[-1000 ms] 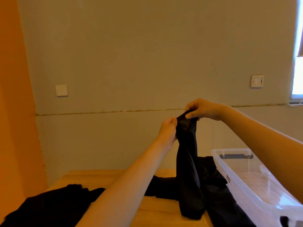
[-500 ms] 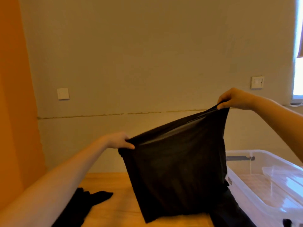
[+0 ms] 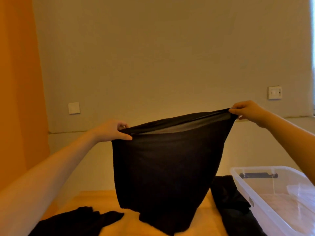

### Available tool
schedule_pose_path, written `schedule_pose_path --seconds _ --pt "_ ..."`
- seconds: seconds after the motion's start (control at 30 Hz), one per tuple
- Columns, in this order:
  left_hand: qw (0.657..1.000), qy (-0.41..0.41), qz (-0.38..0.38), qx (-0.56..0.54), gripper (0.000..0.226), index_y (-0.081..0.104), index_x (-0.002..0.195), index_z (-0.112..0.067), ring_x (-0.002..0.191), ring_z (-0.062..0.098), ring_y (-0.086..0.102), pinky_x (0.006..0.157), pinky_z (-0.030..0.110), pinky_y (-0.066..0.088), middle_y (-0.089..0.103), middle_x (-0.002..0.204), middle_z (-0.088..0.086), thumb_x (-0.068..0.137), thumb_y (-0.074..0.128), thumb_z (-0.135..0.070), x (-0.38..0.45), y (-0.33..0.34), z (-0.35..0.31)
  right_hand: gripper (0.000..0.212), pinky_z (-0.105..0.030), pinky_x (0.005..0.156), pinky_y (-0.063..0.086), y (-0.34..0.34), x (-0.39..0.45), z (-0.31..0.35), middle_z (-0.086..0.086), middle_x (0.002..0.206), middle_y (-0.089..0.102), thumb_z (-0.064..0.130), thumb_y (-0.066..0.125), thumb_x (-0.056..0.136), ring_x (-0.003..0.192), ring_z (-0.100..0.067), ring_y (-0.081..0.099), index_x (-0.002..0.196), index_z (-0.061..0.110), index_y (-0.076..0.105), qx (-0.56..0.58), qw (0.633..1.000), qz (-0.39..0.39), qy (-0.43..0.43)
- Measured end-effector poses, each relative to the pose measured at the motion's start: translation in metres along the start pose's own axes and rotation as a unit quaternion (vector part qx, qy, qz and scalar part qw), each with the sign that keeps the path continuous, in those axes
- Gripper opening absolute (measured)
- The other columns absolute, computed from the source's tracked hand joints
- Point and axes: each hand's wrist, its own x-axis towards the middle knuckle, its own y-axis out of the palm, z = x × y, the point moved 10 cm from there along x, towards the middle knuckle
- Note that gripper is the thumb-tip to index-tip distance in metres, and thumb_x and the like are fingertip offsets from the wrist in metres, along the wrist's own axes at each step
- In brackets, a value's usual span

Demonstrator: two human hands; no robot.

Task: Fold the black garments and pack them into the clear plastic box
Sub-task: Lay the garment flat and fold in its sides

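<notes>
— While the black garment (image 3: 163, 167) is held up in the air, how is it being gripped?

— Its top edge is pinched at both ends; the left hand (image 3: 110, 130) is closed on the left corner with thumb and curled fingers, and the right hand (image 3: 247, 111) is closed on the right corner, held somewhat higher; the edge is drawn taut between them, so the cloth hangs in a flat sheet with its lower hem just reaching the wooden table (image 3: 133, 223).

— Why would it be stretched like that?

— Probably so that creases are pulled out and the shape is squared before a fold is made; a slack piece would be hard to fold evenly; that is a judgement only.

— And where is the box?

— The clear plastic box (image 3: 255, 198) is set on the table to the right, just beside the hanging cloth; no black cloth can be seen inside it, though its near part is cut off by the frame; it seems placed within easy reach of the right hand.

— Are other pieces waiting?

— A dark garment (image 3: 228, 201) is bunched against the box's left wall, and another black piece (image 3: 76, 223) is spread at the lower left of the table; neither is folded, so most of the task appears to remain.
</notes>
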Motion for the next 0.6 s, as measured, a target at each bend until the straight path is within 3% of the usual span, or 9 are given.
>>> schedule_pose_path --seconds 0.1,0.2,0.3,0.33,0.4,0.47,0.53,0.6 --pt "0.998 0.017 -0.046 -0.032 0.006 0.066 0.092 -0.019 0.083 0.007 0.064 0.074 0.018 0.045 0.070 0.091 0.002 0.086 0.065 -0.020 -0.003 -0.019 -0.003 0.019 -0.043 0.090 0.044 0.002 0.001 0.001 -0.010 0.089 0.061 0.010 0.053 0.092 0.092 -0.027 0.054 0.080 0.018 0.065 0.033 0.999 0.006 -0.005" --pt "0.977 0.024 -0.105 -0.187 0.014 0.068 0.088 -0.015 0.073 0.003 0.065 0.067 0.014 0.047 0.069 0.076 -0.007 0.092 0.054 -0.018 -0.004 -0.031 -0.010 0.020 -0.039 0.088 0.043 0.014 0.000 -0.001 -0.005 0.090 0.062 0.008 0.055 0.091 0.104 -0.031 0.054 0.080 0.021 0.065 -0.003 0.999 0.043 0.001" --pt "0.948 -0.005 -0.107 -0.299 0.020 0.063 0.084 -0.008 0.070 0.011 0.061 0.066 0.023 0.043 0.063 0.074 0.001 0.093 0.052 -0.021 0.004 -0.022 -0.022 0.008 -0.037 0.095 0.036 0.059 -0.014 -0.003 0.002 0.102 0.061 0.022 0.069 0.082 0.119 -0.025 0.048 0.089 0.024 0.065 -0.101 0.971 0.205 0.063" --pt "0.949 -0.009 -0.093 -0.302 0.020 0.063 0.083 -0.008 0.072 0.013 0.060 0.068 0.025 0.042 0.062 0.076 0.003 0.093 0.054 -0.023 0.008 -0.014 -0.031 0.033 -0.039 0.102 0.033 0.080 -0.026 0.007 0.007 0.111 0.059 0.039 0.078 0.070 0.122 -0.021 0.046 0.098 0.028 0.063 -0.126 0.952 0.272 0.064" --pt "0.957 -0.001 -0.047 -0.286 0.020 0.065 0.081 -0.010 0.070 0.011 0.062 0.065 0.023 0.045 0.064 0.074 0.000 0.092 0.056 -0.025 0.015 0.007 -0.054 0.087 -0.039 0.109 0.029 0.128 -0.041 0.047 0.015 0.125 0.052 0.060 0.082 0.043 0.127 -0.013 0.041 0.120 0.034 0.050 -0.052 0.931 0.360 0.009" --pt "0.967 0.027 0.001 -0.255 0.019 0.067 0.082 -0.013 0.067 0.009 0.064 0.062 0.020 0.048 0.067 0.071 -0.003 0.092 0.056 -0.024 0.022 0.030 -0.080 0.100 -0.036 0.108 0.031 0.174 -0.054 0.099 0.011 0.135 0.049 0.055 0.081 0.050 0.130 -0.012 0.040 0.136 0.029 0.036 0.088 0.912 0.398 -0.053" --pt "0.970 0.051 0.024 -0.235 0.017 0.070 0.086 -0.013 0.071 0.011 0.065 0.064 0.021 0.051 0.069 0.077 0.000 0.091 0.057 -0.023 0.026 0.042 -0.093 0.085 -0.037 0.106 0.035 0.207 -0.064 0.128 0.000 0.134 0.054 0.043 0.076 0.067 0.127 -0.016 0.047 0.140 0.018 0.038 0.151 0.895 0.411 -0.081" --pt "0.972 0.058 0.028 -0.226 0.016 0.071 0.081 -0.015 0.070 0.011 0.064 0.064 0.021 0.050 0.069 0.076 0.000 0.087 0.063 -0.028 0.023 0.039 -0.088 0.059 -0.031 0.098 0.045 0.215 -0.068 0.133 -0.006 0.118 0.063 0.029 0.073 0.076 0.112 -0.017 0.059 0.127 0.006 0.051 0.178 0.890 0.412 -0.085"
